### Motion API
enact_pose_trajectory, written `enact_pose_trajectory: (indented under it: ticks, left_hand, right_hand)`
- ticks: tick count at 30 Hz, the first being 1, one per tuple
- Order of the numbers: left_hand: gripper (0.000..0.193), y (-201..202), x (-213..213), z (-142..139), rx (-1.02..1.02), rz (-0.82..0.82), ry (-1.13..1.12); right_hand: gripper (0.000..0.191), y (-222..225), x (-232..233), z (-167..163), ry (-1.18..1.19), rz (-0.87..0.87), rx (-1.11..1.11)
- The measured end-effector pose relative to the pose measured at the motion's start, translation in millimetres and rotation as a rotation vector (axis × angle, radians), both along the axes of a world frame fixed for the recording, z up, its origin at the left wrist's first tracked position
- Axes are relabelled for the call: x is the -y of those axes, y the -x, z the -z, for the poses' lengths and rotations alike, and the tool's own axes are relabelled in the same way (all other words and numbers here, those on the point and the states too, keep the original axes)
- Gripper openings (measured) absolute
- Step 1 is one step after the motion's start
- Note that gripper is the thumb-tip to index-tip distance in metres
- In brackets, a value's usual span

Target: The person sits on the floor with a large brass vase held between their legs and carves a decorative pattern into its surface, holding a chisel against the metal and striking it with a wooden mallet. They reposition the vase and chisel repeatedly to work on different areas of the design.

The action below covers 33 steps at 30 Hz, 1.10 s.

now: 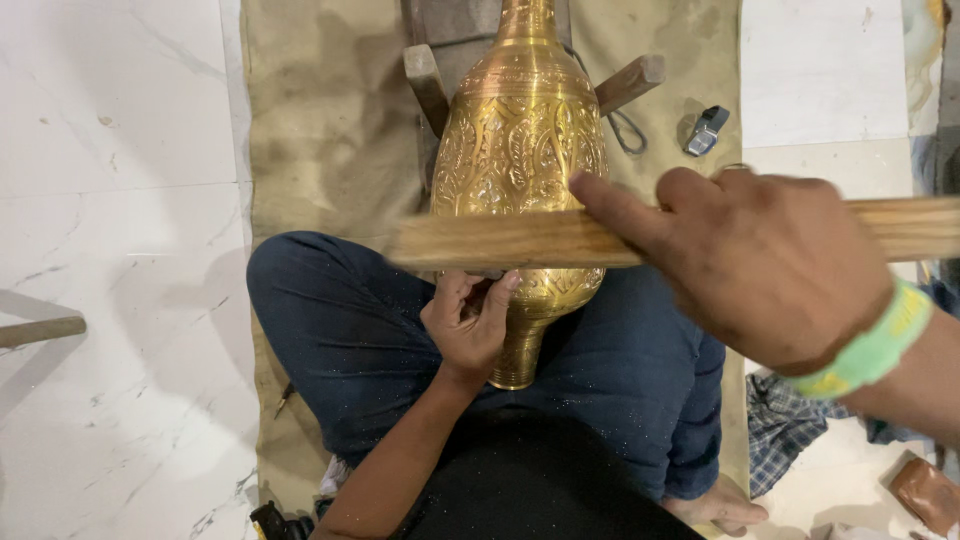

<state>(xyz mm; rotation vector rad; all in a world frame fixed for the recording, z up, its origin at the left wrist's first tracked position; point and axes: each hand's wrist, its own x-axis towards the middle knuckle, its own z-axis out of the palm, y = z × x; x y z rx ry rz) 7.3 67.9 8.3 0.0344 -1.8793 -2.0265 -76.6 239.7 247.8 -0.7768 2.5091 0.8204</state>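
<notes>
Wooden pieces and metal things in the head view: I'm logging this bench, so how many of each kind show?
Wooden pieces: 4, namely the stick in the right hand, two support pegs, and a handle at far left
Brass vase, steadied by the left hand: 1
Small grey metal clip: 1
Total: 6

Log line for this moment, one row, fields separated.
left hand: steadies brass vase on lap | right hand: grip on wooden stick across vase | vase neck on wooden rest | mat beneath
</notes>
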Motion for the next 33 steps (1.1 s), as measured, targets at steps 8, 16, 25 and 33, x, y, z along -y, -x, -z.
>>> enact_pose_trajectory:
  ticks: [8,16,25,33]
  left_hand:
    - [0.021,0,0,2,-0.011,-0.005,0.021]
    - [0.020,-3,-3,4,-0.019,0.009,-0.060]
    - [0.020,-5,-2,10,0.010,0.013,-0.073]
    - [0.022,-6,-2,14,-0.008,-0.017,-0.080]
  right_hand:
    - [0.060,-2,-3,0,0.283,0.035,0.025]
    - [0.064,0,-2,2,-0.002,0.118,0.144]
    - [0.072,0,-7,4,0.233,-0.117,-0.013]
    - [0.073,1,0,-5,0.540,-0.155,-0.075]
